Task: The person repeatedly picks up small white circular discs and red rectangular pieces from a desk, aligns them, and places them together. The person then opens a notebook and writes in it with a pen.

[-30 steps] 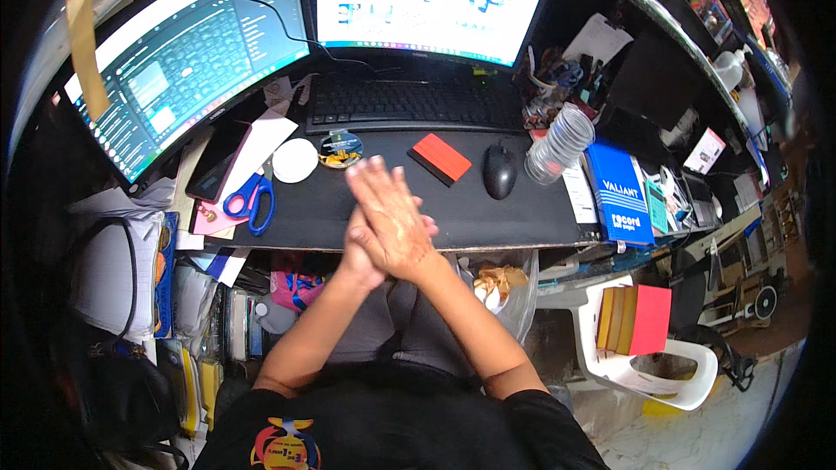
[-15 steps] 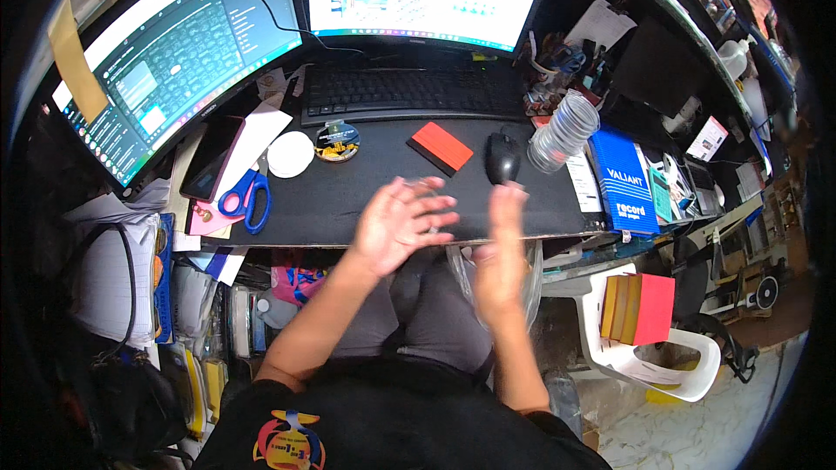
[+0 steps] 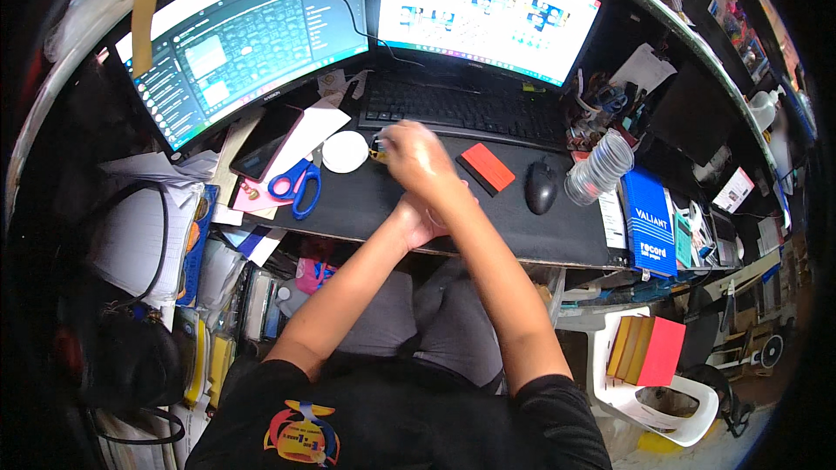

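My right hand (image 3: 420, 157) reaches across over my left hand, its fingers curled in and their tips blurred. It covers most of a round black badge (image 3: 377, 153) on the dark desk; whether the fingers grip it is hidden. My left hand (image 3: 422, 224) is underneath, at the desk's front edge, with my right wrist and forearm hiding most of its fingers. Just left of the badge lies a white disc (image 3: 346, 151). Blue-handled scissors (image 3: 297, 187) lie farther left. To the right are a red block with a black edge (image 3: 487, 168) and a black mouse (image 3: 541, 186).
A black keyboard (image 3: 461, 109) sits below two lit monitors (image 3: 252, 35). A clear ridged stack of round pieces (image 3: 601, 167) leans beside a blue record book (image 3: 649, 222). Right of my legs, red-covered books (image 3: 657, 352) rest on a white plastic chair (image 3: 601, 383).
My hands, apart and held up before, now cross: the right has swung left over the left, to the badge. The view has shifted, so the desk appears farther right.
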The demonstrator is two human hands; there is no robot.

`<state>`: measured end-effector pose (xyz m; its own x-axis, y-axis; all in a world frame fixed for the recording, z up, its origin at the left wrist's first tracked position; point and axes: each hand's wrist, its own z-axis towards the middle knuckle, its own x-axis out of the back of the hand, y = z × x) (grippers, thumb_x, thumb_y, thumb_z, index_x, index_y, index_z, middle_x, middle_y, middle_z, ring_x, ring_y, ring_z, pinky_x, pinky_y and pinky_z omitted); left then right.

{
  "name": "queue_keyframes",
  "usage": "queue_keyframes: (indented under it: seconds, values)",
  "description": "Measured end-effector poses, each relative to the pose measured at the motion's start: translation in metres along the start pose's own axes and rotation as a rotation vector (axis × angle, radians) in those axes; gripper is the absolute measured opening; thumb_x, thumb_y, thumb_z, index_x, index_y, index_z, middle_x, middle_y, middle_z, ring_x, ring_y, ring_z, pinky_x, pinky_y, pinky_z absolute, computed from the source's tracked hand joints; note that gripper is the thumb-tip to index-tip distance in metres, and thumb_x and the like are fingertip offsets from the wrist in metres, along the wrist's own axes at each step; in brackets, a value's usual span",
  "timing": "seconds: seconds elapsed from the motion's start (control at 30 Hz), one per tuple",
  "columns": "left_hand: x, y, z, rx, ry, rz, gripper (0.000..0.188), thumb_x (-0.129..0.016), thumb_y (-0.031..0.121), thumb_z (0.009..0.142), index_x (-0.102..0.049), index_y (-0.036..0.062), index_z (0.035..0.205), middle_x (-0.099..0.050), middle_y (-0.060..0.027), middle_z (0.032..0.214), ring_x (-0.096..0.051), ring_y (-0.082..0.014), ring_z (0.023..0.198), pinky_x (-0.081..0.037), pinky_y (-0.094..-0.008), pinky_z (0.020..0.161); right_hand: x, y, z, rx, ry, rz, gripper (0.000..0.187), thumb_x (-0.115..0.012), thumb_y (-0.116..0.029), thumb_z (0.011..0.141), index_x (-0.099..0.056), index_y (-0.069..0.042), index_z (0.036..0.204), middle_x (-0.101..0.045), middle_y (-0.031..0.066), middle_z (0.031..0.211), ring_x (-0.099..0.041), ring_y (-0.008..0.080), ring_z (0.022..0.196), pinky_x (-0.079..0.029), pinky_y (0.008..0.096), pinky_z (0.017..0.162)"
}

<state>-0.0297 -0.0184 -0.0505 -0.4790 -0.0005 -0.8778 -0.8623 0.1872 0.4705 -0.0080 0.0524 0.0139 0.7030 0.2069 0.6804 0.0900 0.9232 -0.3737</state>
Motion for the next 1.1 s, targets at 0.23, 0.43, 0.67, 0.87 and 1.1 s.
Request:
queue_keyframes:
  seconds: [0.23, 0.43, 0.67, 0.87, 1.1]
  values:
    - [0.038, -0.002, 0.006, 0.048, -0.183, -0.218, 0.066, -0.027, 0.06, 0.098, -0.041, 0.0103, 0.139, -0.04, -0.0294, 0.141, -0.037, -0.0455, 0.133, -0.033, -0.0596, 0.105, -0.073, -0.016, 0.07, -0.382, -0.547, -0.379, 0.068, -0.079, -0.051, 0.069, -0.065, -0.006, 0.117, -0.052, 0.0166, 0.127, -0.045, 0.0332, 0.123, -0.042, 0.0421, 0.099]
    - [0.055, -0.011, 0.02, -0.048, -0.535, -0.064, 0.06, -0.022, 0.061, 0.097, -0.033, 0.026, 0.145, -0.031, -0.0274, 0.148, -0.03, -0.044, 0.138, -0.03, -0.06, 0.106, -0.078, -0.008, 0.08, -0.513, -0.529, -0.317, 0.054, -0.084, -0.037, 0.067, -0.068, -0.007, 0.109, -0.062, 0.017, 0.12, -0.055, 0.0343, 0.117, -0.047, 0.0428, 0.096]
    - [0.026, -0.005, 0.005, -0.09, -0.121, -0.01, 0.054, -0.023, 0.057, 0.099, -0.024, 0.0336, 0.148, -0.028, -0.0272, 0.15, -0.032, -0.0471, 0.135, -0.034, -0.0649, 0.101, -0.094, 0.019, 0.072, -0.432, -0.22, -0.175, 0.036, -0.085, -0.02, 0.062, -0.069, -0.007, 0.092, -0.068, 0.0155, 0.103, -0.064, 0.0308, 0.1, -0.052, 0.0387, 0.087]
    - [0.011, -0.005, 0.002, -0.085, 0.002, -0.002, 0.054, -0.032, 0.051, 0.099, -0.023, 0.0327, 0.148, -0.026, -0.0261, 0.151, -0.034, -0.0433, 0.135, -0.037, -0.0611, 0.101, -0.088, 0.022, 0.069, -0.523, -0.289, -0.051, 0.028, -0.082, -0.025, 0.067, -0.071, -0.008, 0.086, -0.067, 0.0149, 0.101, -0.063, 0.0307, 0.103, -0.051, 0.0385, 0.088]
    - [0.018, -0.005, 0.0, -0.088, -0.117, 0.038, 0.06, -0.02, 0.064, 0.096, -0.021, 0.0341, 0.148, -0.032, -0.0265, 0.148, -0.037, -0.0423, 0.134, -0.036, -0.0593, 0.103, -0.058, -0.025, 0.049, -0.379, -0.406, -0.366, 0.072, -0.084, -0.05, 0.06, -0.066, 0.001, 0.108, -0.054, 0.0204, 0.122, -0.05, 0.0349, 0.118, -0.048, 0.0429, 0.095]
